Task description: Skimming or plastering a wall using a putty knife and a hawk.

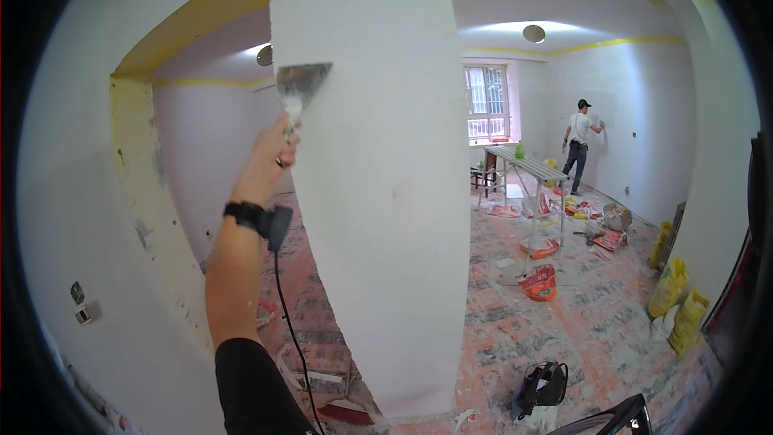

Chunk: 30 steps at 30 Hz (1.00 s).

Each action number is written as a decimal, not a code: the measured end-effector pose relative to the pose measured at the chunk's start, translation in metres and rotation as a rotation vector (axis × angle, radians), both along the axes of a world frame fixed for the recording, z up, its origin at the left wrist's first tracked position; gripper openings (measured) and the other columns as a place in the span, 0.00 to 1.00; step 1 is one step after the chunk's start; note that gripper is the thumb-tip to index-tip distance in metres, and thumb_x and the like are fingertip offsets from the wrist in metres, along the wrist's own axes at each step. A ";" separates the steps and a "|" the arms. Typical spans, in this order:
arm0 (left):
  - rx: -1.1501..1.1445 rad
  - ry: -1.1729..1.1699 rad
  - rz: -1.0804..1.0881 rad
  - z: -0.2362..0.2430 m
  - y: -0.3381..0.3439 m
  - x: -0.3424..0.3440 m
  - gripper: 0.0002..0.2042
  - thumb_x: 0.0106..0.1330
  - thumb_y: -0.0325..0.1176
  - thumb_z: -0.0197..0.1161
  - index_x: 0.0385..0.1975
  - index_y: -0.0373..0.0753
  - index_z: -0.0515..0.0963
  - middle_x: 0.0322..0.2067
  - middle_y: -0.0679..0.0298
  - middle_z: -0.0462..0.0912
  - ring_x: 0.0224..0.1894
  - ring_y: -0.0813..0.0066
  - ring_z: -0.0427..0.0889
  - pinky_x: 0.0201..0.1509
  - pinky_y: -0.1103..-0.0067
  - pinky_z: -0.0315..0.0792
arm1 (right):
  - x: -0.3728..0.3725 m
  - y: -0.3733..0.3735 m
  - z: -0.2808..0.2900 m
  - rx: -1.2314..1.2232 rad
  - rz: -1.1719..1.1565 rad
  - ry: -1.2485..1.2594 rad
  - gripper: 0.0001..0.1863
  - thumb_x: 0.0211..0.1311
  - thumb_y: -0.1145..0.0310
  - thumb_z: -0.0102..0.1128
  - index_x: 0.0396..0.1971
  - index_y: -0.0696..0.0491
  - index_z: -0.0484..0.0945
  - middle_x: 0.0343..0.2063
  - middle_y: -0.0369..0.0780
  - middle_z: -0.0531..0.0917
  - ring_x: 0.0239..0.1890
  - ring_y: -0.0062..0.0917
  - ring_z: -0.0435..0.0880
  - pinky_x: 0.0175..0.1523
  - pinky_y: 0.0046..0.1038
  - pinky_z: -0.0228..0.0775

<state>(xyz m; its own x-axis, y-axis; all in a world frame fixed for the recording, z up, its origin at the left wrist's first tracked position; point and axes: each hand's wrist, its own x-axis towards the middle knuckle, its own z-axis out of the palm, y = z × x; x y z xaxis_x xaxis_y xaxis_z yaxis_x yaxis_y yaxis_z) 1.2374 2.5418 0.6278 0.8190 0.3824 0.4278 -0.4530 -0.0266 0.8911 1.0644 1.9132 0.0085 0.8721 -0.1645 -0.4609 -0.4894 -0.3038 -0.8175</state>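
Note:
My left hand is raised and closed around the handle of a putty knife with a wide triangular metal blade. The blade lies at the left edge of a white wall section, near its upper part; I cannot tell whether it touches the surface. A black strap with a dark box is on my left wrist, and a black cable hangs from it. My right hand is out of the picture.
Left of the wall section is a doorway opening with yellowish edges. In the room at right, a person faces the wall beyond a trestle platform. Red bags, yellow sacks and a black bag lie on the stained floor.

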 end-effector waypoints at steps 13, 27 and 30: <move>0.613 0.229 0.009 -0.001 -0.103 0.011 0.19 0.74 0.52 0.51 0.40 0.39 0.73 0.19 0.72 0.67 0.13 0.90 0.55 0.13 0.88 0.48 | -0.034 -0.035 -0.005 0.361 -0.180 0.198 0.29 0.72 0.46 0.47 0.64 0.43 0.52 0.58 0.46 0.61 0.58 0.40 0.59 0.64 0.32 0.46; 1.188 0.655 -0.101 -0.174 -0.122 0.045 0.18 0.68 0.40 0.63 0.51 0.35 0.81 0.20 0.72 0.75 0.17 0.87 0.66 0.18 0.85 0.59 | -0.057 -0.066 -0.046 0.291 -0.386 0.105 0.18 0.71 0.54 0.54 0.24 0.50 0.70 0.12 0.33 0.73 0.10 0.16 0.68 0.14 0.24 0.56; 1.275 0.735 -0.160 -0.157 -0.169 0.043 0.17 0.67 0.37 0.62 0.51 0.35 0.81 0.21 0.71 0.75 0.18 0.87 0.66 0.19 0.84 0.62 | -0.069 -0.080 -0.057 0.328 -0.426 0.113 0.18 0.71 0.55 0.54 0.24 0.50 0.70 0.11 0.32 0.72 0.10 0.16 0.67 0.14 0.24 0.56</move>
<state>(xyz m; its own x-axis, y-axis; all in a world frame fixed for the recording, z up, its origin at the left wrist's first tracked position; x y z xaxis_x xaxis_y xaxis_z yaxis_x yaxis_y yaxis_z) 1.2807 2.3730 0.4712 0.9919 -0.0373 -0.1217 0.0051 -0.9435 0.3313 0.9958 1.8329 -0.0486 0.7018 -0.3240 -0.6344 -0.6036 0.2025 -0.7712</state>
